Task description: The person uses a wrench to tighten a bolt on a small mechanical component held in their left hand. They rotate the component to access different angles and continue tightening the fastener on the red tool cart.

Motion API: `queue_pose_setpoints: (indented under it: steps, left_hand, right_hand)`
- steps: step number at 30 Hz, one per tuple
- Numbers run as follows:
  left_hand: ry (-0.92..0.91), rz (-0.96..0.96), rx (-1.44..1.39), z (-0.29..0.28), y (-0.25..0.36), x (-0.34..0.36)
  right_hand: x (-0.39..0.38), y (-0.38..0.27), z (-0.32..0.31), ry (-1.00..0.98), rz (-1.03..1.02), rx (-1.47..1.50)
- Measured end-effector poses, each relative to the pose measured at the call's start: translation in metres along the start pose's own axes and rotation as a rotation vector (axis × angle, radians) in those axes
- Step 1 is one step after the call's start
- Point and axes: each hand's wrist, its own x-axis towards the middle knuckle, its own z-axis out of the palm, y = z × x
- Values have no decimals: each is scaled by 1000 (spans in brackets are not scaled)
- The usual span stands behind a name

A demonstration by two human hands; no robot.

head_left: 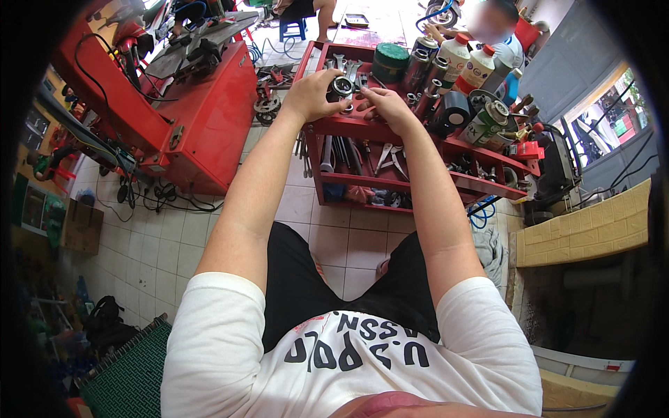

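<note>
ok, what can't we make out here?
All in the head view:
Round part in the left hand: too small to identify.
Right hand: fingertip contact too small to tell.
Red tool cart: right forearm hides part of its shelves.
Person on the blue stool: upper body cut off by the top edge.

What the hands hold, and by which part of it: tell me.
The left hand grips a dark ring-shaped part by its outer rim, between thumb and fingers. Whether the right hand holds the small silver piece beside it cannot be told.

Bottles (474, 70) on cart (348, 128), right of hands (315, 96)
</note>
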Motion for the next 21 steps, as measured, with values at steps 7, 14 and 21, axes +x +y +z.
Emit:
queue_pose_setpoints:
  steps: [7,14,21]
  left_hand:
    - [-1,-4,4,-2,1,-1]
    - [7,0,-3,-3,0,-2]
    - [-18,-9,-7,-3,2,0]
  right_hand:
    - [-4,-1,2,-4,-34,-30]
    - [-4,-3,4,11,-13,18]
    - [-4,-3,3,-6,-9,-16]
